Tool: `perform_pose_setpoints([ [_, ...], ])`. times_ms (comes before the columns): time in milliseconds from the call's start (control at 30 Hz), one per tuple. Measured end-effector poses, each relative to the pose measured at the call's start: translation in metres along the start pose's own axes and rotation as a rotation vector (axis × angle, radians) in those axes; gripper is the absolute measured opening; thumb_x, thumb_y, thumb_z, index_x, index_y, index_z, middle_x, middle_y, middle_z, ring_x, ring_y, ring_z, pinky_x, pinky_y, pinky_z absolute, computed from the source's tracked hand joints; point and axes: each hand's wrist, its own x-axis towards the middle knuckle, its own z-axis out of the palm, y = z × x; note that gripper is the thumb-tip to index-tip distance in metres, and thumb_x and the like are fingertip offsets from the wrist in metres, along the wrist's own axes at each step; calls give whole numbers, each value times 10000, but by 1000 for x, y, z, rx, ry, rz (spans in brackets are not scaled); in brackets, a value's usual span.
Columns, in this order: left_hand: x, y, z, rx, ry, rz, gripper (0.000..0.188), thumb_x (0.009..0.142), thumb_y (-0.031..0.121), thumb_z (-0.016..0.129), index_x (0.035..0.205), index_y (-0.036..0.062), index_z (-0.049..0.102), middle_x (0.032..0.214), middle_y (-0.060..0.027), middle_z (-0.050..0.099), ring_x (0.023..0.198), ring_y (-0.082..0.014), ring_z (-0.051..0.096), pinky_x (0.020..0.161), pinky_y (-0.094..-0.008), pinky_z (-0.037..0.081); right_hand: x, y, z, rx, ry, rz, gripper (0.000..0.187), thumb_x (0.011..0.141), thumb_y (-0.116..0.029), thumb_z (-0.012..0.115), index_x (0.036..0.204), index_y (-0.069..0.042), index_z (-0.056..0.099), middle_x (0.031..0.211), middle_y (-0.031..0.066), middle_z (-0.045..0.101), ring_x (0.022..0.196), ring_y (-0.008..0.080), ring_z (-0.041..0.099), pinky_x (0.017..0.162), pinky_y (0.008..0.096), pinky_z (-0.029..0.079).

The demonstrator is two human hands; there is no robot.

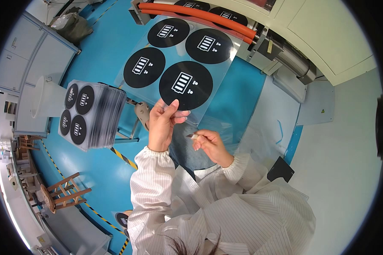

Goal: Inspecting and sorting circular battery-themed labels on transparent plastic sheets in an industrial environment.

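A clear plastic sheet (pixel 179 52) printed with several black discs, each bearing a white battery symbol, stretches from the machine's orange roller (pixel 200 18) toward me. My left hand (pixel 161 127) grips its near edge, thumb on top beside the nearest black disc (pixel 185 91) and fingers partly hidden beneath. Lower and to the right, apart from the sheet, my right hand (pixel 211 146) pinches a small dark-tipped blade (pixel 191 136) with a pale part between the fingers; its exact kind is too small to make out.
A tall stack of similar printed sheets (pixel 102 117) stands on the left. Behind it is a white tub (pixel 44 100). A wooden stool (pixel 59 196) stands on the blue floor at lower left. The cream machine housing (pixel 327 38) and a cylindrical motor (pixel 291 59) are at upper right.
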Motion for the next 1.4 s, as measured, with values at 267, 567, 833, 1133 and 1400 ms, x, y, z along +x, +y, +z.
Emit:
perform_pose_setpoints([
  [267,-2,0,-1,21,12,11,260,921,140,544,1149,16,529,931,-67,662,711,-152,671,568,-210,533,37,-76,-70,369,210,-241,206,944,-193,504,1004,-13,585,679,6,473,636,122,468,628,272,418],
  [567,-1,-4,-2,-30,-16,9,229,917,133,546,1107,6,534,933,-82,658,701,-136,672,549,-181,544,80,-73,-78,70,271,-130,227,960,-166,475,1050,14,580,700,3,488,674,105,480,681,264,440],
  [833,2,-2,-5,-46,-10,2,215,913,123,552,1090,4,533,919,-75,653,703,-138,672,545,-183,547,73,-53,-65,163,173,-127,223,966,-148,450,1048,34,550,680,17,486,666,118,484,695,294,446],
  [1133,3,-5,-7,-44,-16,11,236,918,122,543,1121,3,517,918,-68,649,715,-149,674,557,-195,551,25,-14,-24,81,35,-73,189,942,-105,479,998,48,574,721,35,545,681,108,518,680,271,452],
  [1400,1,-5,-1,-41,-13,6,262,917,136,552,1138,2,512,921,-61,645,719,-156,674,564,-202,549,0,-41,-73,20,178,-34,212,934,-87,485,1062,36,602,724,56,584,647,104,539,610,248,458],
])
